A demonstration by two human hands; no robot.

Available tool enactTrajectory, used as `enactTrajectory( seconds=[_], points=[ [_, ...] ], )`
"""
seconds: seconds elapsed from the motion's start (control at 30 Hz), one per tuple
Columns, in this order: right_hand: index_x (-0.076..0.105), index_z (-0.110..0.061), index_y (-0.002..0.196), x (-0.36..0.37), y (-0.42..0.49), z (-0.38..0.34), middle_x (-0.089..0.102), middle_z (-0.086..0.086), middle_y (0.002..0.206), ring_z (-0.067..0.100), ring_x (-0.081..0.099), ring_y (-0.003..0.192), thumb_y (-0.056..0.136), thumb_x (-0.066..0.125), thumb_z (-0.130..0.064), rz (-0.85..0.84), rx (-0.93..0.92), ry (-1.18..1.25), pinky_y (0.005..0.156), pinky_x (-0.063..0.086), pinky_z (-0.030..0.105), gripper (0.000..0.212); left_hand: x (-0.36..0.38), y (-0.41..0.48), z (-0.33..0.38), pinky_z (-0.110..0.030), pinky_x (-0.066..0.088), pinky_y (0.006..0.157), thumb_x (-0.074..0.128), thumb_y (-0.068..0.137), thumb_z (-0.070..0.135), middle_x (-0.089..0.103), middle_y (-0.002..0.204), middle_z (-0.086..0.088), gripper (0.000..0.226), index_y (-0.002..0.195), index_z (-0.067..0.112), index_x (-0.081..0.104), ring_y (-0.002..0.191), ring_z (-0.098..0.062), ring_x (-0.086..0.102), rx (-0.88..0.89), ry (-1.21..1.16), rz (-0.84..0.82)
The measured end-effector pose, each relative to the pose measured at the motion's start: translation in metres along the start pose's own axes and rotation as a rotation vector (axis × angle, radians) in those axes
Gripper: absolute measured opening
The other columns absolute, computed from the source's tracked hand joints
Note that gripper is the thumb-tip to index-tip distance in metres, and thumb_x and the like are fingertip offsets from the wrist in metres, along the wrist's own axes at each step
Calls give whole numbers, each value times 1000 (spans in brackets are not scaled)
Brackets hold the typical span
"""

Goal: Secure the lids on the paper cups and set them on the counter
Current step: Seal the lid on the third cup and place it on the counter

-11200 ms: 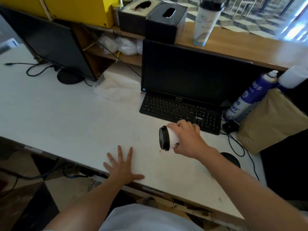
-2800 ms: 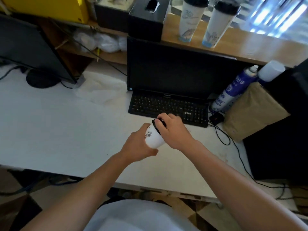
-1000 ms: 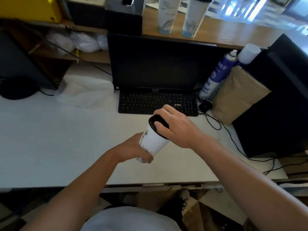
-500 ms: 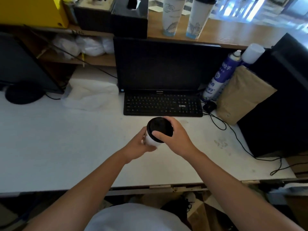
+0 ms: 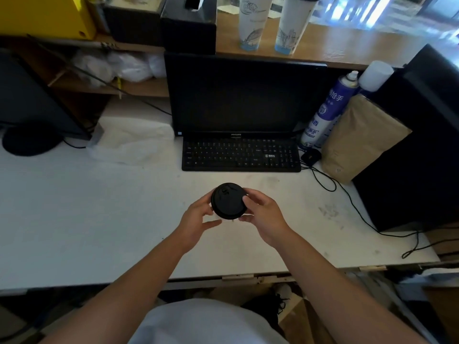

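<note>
A paper cup stands upright over the white desk, seen from straight above, so only its black lid shows and the white body is hidden under it. My left hand curls around the cup's left side. My right hand grips the right side, thumb on the lid's rim. Two tall white lidded cups stand on the wooden counter behind the monitor.
A black monitor and keyboard sit just beyond my hands. To the right are a blue spray can, a brown paper bag, a black box and trailing cables. A second monitor stands at the left.
The cup went from tilted to upright under the camera, so only its lid shows. Both hands stay on it, and my right hand slid from the lid's top to its side.
</note>
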State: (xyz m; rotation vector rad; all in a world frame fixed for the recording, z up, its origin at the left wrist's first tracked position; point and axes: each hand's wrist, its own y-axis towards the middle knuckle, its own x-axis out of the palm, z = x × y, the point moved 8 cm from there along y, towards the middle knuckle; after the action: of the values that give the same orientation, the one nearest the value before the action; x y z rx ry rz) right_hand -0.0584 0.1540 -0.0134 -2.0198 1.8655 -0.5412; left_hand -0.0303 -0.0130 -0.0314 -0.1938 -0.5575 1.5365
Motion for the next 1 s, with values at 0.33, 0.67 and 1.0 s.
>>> enactTrajectory(
  seconds=[0.33,0.67,1.0],
  points=[
    [63,1,117,4,2,34,66,22,121,33,70,81,104,53,-17,0,227,134,74,61,39,24,-7,7,-21,-36,54,86,39,105,39,66,126,4,34,127,35,64,119,-17,59,-80,88,125],
    [48,-9,126,23,-6,61,57,14,119,34,66,97,105,45,-42,-28,333,115,78,63,45,39,-17,8,-51,-44,45,107,37,101,56,62,133,0,48,128,25,63,124,-18,53,-175,-23,205],
    [48,-15,112,22,4,52,55,4,109,37,62,98,108,36,-36,30,165,-167,65,63,51,24,-24,12,-32,-40,57,90,38,106,38,69,113,4,33,114,27,69,110,-15,62,21,117,195]
  ],
)
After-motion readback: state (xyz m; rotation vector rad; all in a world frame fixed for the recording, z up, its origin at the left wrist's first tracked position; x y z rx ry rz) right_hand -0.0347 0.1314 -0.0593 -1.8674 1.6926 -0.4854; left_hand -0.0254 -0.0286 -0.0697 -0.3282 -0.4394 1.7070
